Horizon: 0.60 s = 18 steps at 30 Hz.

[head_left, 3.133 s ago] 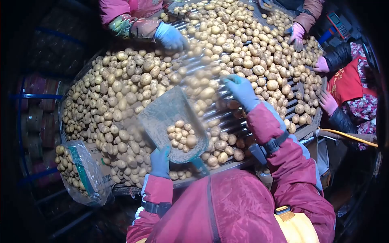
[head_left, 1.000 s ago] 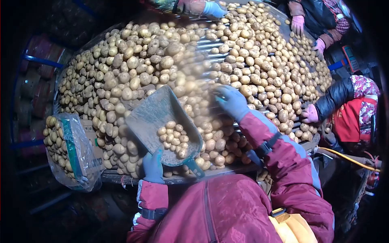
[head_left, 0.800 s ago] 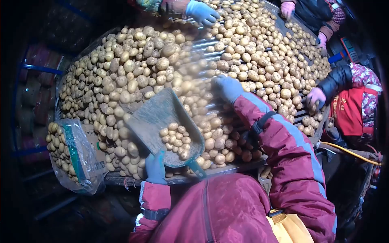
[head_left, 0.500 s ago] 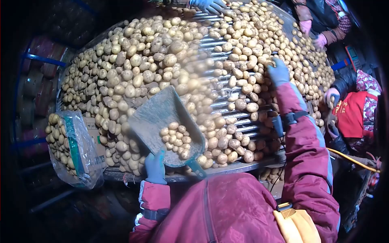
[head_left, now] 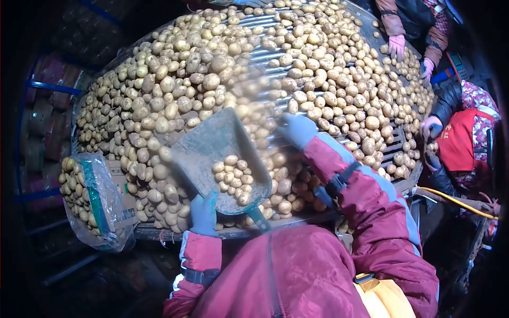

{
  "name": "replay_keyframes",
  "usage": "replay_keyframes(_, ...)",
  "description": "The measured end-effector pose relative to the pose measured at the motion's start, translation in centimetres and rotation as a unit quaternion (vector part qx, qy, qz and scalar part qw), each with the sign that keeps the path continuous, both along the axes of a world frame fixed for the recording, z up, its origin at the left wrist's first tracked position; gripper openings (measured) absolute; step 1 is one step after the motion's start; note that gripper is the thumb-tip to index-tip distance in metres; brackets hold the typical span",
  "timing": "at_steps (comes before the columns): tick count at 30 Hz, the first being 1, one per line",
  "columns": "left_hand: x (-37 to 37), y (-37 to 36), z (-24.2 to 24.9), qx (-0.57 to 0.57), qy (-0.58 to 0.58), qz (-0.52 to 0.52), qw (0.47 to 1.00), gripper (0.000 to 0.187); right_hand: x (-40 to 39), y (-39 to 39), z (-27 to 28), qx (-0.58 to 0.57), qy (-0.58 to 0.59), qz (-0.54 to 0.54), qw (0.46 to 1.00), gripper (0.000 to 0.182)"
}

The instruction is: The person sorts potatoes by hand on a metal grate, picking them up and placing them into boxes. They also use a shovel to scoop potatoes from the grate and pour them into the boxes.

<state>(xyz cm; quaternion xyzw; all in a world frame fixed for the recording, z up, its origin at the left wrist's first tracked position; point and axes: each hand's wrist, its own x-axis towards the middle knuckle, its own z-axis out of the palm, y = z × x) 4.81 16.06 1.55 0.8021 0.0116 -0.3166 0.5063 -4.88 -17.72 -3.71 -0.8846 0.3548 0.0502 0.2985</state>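
Note:
In the head view, my left hand (head_left: 203, 213), in a blue-grey glove, grips the near left edge of a grey-green dustpan (head_left: 212, 143). A small pile of potatoes (head_left: 233, 179) lies inside the dustpan, near its handle end. The short handle points toward my body. My right hand (head_left: 299, 131), gloved alike, is just right of the dustpan, over the metal rollers (head_left: 270, 69). Its fingers are mostly hidden from me, and I cannot see whether a potato is in them. Loose potatoes (head_left: 159, 100) surround both the dustpan and the right hand.
A plastic-lined box of potatoes (head_left: 101, 204) stands at the table's left end. Two co-workers are at the right, one with pink gloves (head_left: 396, 46), one in a red apron (head_left: 460, 140). Another blue glove (head_left: 252, 2) shows at the far edge. A yellow cable (head_left: 458, 203) runs at right.
My right hand has swept leftward from the potatoes on the right to beside the dustpan. More potatoes now cover the rollers right of centre. The left hand and dustpan have hardly moved.

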Motion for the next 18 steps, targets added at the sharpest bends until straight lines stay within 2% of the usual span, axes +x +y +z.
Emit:
replay_keyframes(2, -0.4, -0.1, 0.0, -0.015, 0.008, 0.007, 1.0, 0.048, 1.8, -0.6, -0.7, -0.027, 0.046, 0.007, 0.999, 0.026)
replay_keyframes(5, -0.4, -0.1, -0.4, -0.041, -0.005, 0.01, 0.999, 0.046, 3.5, -2.4, -1.6, -0.031, 0.105, 0.067, 0.992, 0.033)
replay_keyframes(9, -0.5, 0.4, -0.6, -0.055, -0.01, 0.008, 0.998, 0.045, 3.1, -2.6, 0.5, -0.042, 0.125, 0.105, 0.986, 0.036)
replay_keyframes(12, -0.4, 0.9, -0.9, -0.068, -0.01, 0.012, 0.998, 0.044, 2.0, -2.7, 0.6, 0.01, 0.146, 0.064, 0.987, 0.035)
replay_keyframes(15, -0.8, 0.5, -0.6, -0.06, 0.0, 0.014, 0.998, 0.045, 2.1, -2.1, -1.3, -0.04, 0.104, 0.063, 0.992, 0.032)
replay_keyframes(18, -0.9, -0.4, -0.5, -0.022, 0.003, 0.0, 1.0, 0.046, 2.7, -2.0, -1.2, -0.038, 0.135, 0.04, 0.989, 0.031)
